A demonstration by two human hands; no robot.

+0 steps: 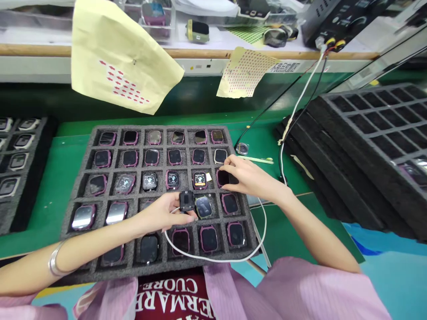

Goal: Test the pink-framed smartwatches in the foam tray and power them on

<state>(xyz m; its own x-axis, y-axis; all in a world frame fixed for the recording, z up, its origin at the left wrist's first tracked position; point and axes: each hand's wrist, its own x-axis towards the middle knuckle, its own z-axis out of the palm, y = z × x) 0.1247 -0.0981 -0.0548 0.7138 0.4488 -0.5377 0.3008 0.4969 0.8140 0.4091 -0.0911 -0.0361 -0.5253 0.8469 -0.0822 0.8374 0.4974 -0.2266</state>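
Starting on the far left, there's a foam left tray [40,142] with white-framed watches [19,161] sitting in it. Next over comes a silver bangle [55,261] on the wrist, and that arm reaches over the main tray [79,184], a foam grid of watches, mostly purple-framed.

The left hand [171,210] has a little black block [187,201] pinched between thumb and fingers, with a white cable [266,218] coming off it and looping round the near side to pass under the other forearm. Just right of the block, in its own slot, is a green watch [203,207]; one row up, a lit watch [200,179] has a small cream tag [208,177] beside it.

Now the bit that matters imo: the right hand [245,175] is at the dark watch [223,178], right-end slot, third row from the back. That's clearly the nearer hand; from the left one the watch is off to the right and a bit farther out. Its long axis looks to run near-to-far, though the hand covers part of it. It's between the thumb and forefinger tips, forefinger by the far edge, thumb by the near one. Those fingers are parted around it, but I honestly can't tell if they're gripping it.

Right of that: a green pen-like stick [256,159], then stacked trays [333,129].
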